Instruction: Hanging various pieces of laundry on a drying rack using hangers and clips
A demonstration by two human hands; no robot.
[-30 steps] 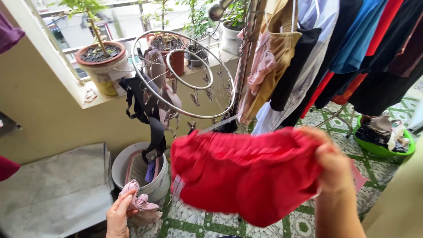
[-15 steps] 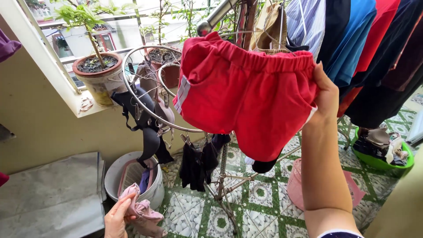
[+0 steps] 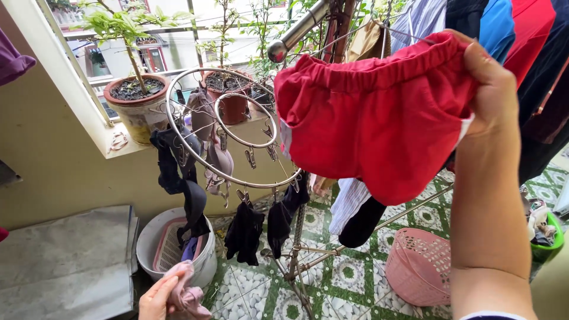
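Note:
My right hand (image 3: 489, 89) grips a pair of red shorts (image 3: 373, 115) by the elastic waistband and holds them up near the metal rail (image 3: 296, 32) of the drying rack. My left hand (image 3: 157, 298) is low at the bottom edge, closed on a bunched pink garment (image 3: 188, 290). A round metal clip hanger (image 3: 228, 127) hangs left of the shorts, with dark and pale underwear and black socks clipped to it.
Shirts in blue, red, black and stripes hang on the rack (image 3: 510, 24) at the upper right. A white bucket (image 3: 148, 246) stands on the tiled floor, with a pink basket (image 3: 418, 266) and a green basin (image 3: 545, 237) farther right. Potted plants (image 3: 133, 104) line the windowsill.
My right hand has lifted the red shorts from waist height up toward the rail and shifted them right. My left hand stays low with the pink garment.

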